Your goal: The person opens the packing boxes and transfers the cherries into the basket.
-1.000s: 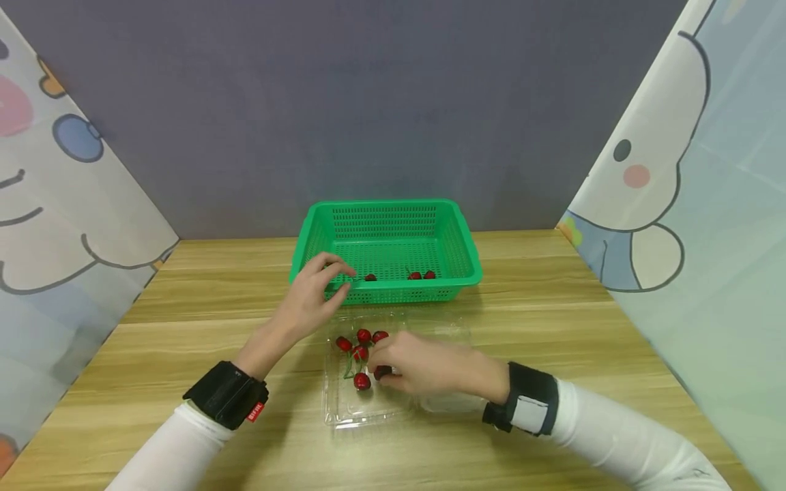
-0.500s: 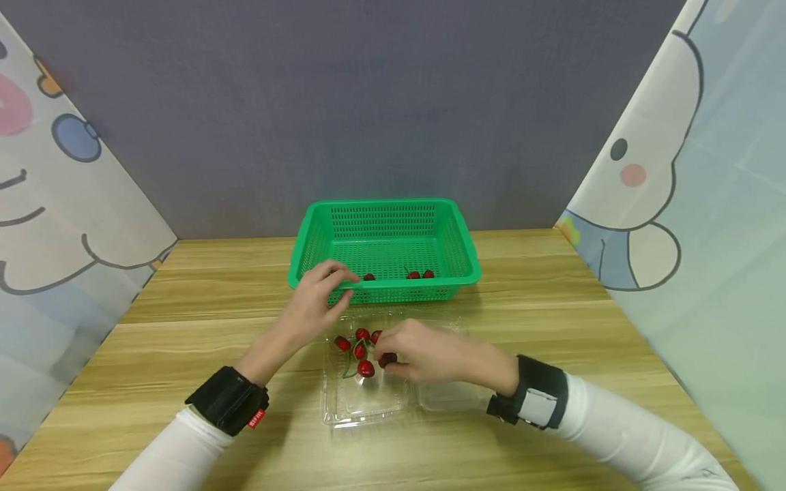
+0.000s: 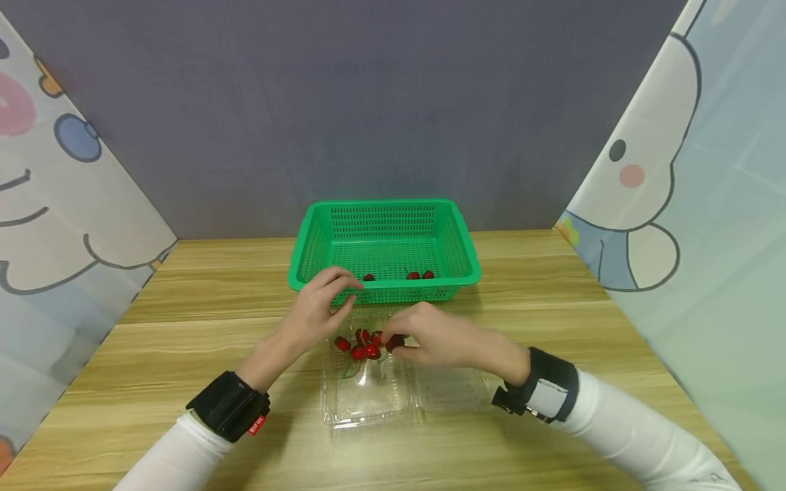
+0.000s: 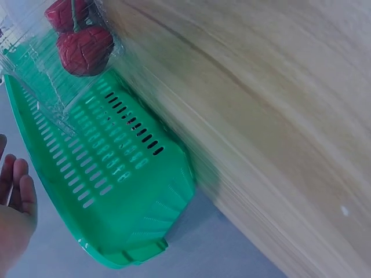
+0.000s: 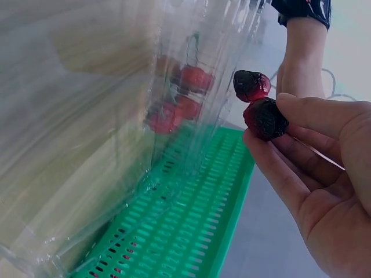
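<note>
My right hand pinches a dark red cherry between thumb and fingertips, over the clear plastic clamshell box. A second cherry appears right against it in the right wrist view. Several red cherries, some with green stems, lie grouped in the box's far part, among them one cherry at the left. My left hand hovers at the near left rim of the green basket, its fingers loosely bent with nothing between them. The left wrist view shows only part of that hand, at its left edge.
Inside the basket, near its front wall, are a cherry at left and two more cherries to the right. The box's transparent lid lies opened out to the right. A grey wall rises behind the wooden table.
My right hand has moved away from me and slightly right with its cherry. One cherry in the box has shifted back into the group. My left hand has drifted slightly right and nearer.
</note>
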Demonstrator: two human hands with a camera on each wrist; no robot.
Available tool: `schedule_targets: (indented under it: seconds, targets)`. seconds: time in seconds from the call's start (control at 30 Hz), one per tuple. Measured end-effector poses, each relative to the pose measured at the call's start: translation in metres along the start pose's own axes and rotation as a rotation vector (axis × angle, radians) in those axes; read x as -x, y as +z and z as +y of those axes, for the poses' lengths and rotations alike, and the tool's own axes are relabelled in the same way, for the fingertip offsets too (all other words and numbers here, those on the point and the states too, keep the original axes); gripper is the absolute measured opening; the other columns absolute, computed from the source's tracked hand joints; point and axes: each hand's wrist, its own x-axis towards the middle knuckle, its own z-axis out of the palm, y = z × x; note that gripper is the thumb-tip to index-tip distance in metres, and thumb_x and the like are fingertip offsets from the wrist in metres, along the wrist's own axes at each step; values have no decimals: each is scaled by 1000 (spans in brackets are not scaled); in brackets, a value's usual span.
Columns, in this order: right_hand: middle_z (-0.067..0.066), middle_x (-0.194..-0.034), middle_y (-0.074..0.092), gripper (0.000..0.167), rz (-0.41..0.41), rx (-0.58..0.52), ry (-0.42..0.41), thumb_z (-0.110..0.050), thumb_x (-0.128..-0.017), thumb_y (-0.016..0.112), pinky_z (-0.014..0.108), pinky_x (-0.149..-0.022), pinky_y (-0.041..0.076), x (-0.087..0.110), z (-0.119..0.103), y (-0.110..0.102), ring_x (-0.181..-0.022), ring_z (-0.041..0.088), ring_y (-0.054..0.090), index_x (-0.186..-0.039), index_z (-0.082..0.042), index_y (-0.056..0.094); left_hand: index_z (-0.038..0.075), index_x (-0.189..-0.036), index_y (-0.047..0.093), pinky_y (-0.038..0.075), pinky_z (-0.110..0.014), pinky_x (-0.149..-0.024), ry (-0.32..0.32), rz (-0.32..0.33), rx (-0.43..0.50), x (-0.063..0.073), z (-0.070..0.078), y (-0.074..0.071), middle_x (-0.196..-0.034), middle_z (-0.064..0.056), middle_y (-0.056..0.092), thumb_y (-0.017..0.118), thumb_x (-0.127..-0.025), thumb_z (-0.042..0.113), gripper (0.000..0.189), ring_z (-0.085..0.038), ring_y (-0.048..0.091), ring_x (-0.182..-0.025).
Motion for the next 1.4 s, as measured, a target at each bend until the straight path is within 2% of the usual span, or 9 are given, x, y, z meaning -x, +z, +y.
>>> schedule_targets:
  seconds: [0.4, 0.63, 0.87, 1.03, 1.27, 1.4]
  targets:
    - [0, -97, 73, 10, 38, -7, 17, -3, -92, 76, 23, -79, 57, 3, 5, -13, -90, 7, 67, -101, -6, 75, 5, -97, 72, 58, -36, -77, 56, -39, 64, 7, 0, 8, -101, -5, 67, 78, -82, -12, 23, -21, 66, -92]
    - [0, -93, 72, 9, 91, 19, 17, -2, -91, 77, 24, -75, 58, 3, 8, -23, -85, 8, 67, -99, -6, 75, 6, -94, 72, 58, -34, -76, 62, -43, 51, 6, 2, 9, -99, -4, 67, 78, -82, -12, 22, -20, 66, -91]
    - [1, -94, 73, 13, 132, 49, 15, -1, -88, 79, 19, -73, 56, 5, 13, -33, -84, 9, 68, -100, -6, 76, 3, -96, 72, 59, -32, -77, 78, -70, 68, 6, 3, 11, -99, -4, 67, 76, -82, -12, 21, -20, 67, -90]
    - [2, -96, 74, 14, 158, 56, 34, -1, -88, 80, 25, -72, 58, 8, 16, -39, -84, 11, 68, -101, -3, 76, 2, -99, 72, 59, -30, -76, 62, -140, 95, 7, 6, 11, -101, -5, 67, 75, -84, -12, 21, -19, 67, -92]
    - [4, -97, 74, 14, 183, 96, 64, -4, -88, 80, 32, -69, 59, 12, 22, -44, -83, 14, 69, -101, -3, 76, 6, -104, 73, 58, -30, -79, 49, -325, 140, 6, 10, 13, -104, -3, 67, 77, -88, -4, 19, -19, 67, -94]
    - [5, -99, 74, 15, 209, 118, 76, -2, -88, 80, 32, -70, 59, 14, 26, -44, -86, 17, 71, -101, -3, 76, 5, -106, 73, 57, -28, -81, 30, -402, 141, 6, 13, 14, -106, -2, 66, 76, -91, 1, 16, -19, 67, -96]
